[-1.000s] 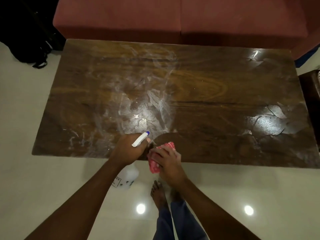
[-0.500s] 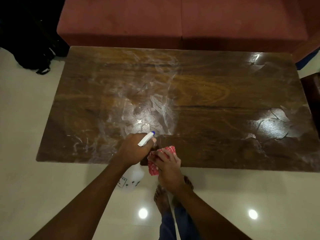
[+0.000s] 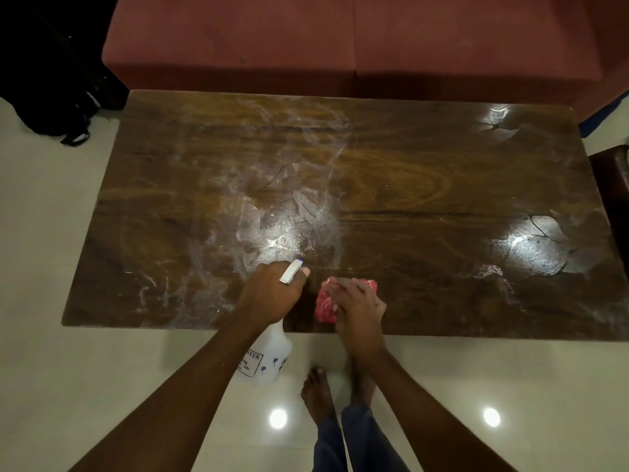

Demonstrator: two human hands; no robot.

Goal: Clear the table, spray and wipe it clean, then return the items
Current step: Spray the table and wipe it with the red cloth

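L hand wrapped round spray bottle neck — light plastic. R hand flat, fingers spread on red cloth — soft, bunches; near table edge.

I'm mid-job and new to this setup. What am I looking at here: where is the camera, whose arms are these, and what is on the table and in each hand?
There is no machine: a person works with bare hands, and one wide-angle camera on their head looks down at them. The left hand grips a white spray bottle, its nozzle aimed over the wooden table. The right hand presses a red cloth flat near the table's front edge. Nothing else lies on the table, only whitish streaks left of centre. A red sofa stands behind, and a dark bag lies on the floor at upper left.
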